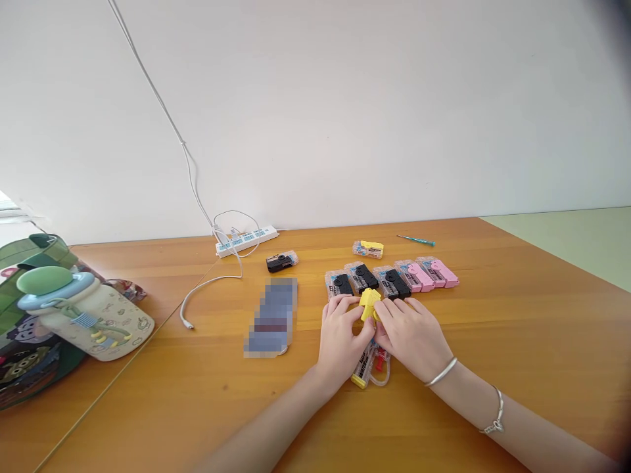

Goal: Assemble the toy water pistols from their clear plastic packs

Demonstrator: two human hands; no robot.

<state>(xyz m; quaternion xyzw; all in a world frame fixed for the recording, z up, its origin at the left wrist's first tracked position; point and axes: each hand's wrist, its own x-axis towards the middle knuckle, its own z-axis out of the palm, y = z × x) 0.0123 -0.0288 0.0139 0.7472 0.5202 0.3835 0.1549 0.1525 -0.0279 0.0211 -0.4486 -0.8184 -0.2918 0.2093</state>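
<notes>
Both my hands are closed on a yellow and clear toy water gun (363,370) low over the table, with "WATER" printed along its clear part. My left hand (344,335) pinches its yellow end from the left. From the right, my right hand (409,335) presses its fingers against the same yellow part. A clear loop and a small red piece (380,360) show below the hands. Just beyond them lies a row of similar toys: black and clear ones (393,282), and pink and clear ones (440,272). My fingers cover part of the held toy.
Farther back lie another yellow toy (369,249), a black one (282,261) and a teal screwdriver (417,240). A blurred-out phone-like slab (272,316) is left of my hands. A power strip (247,240), white cable (207,284), bottle (93,315) and green bag (14,263) occupy the left.
</notes>
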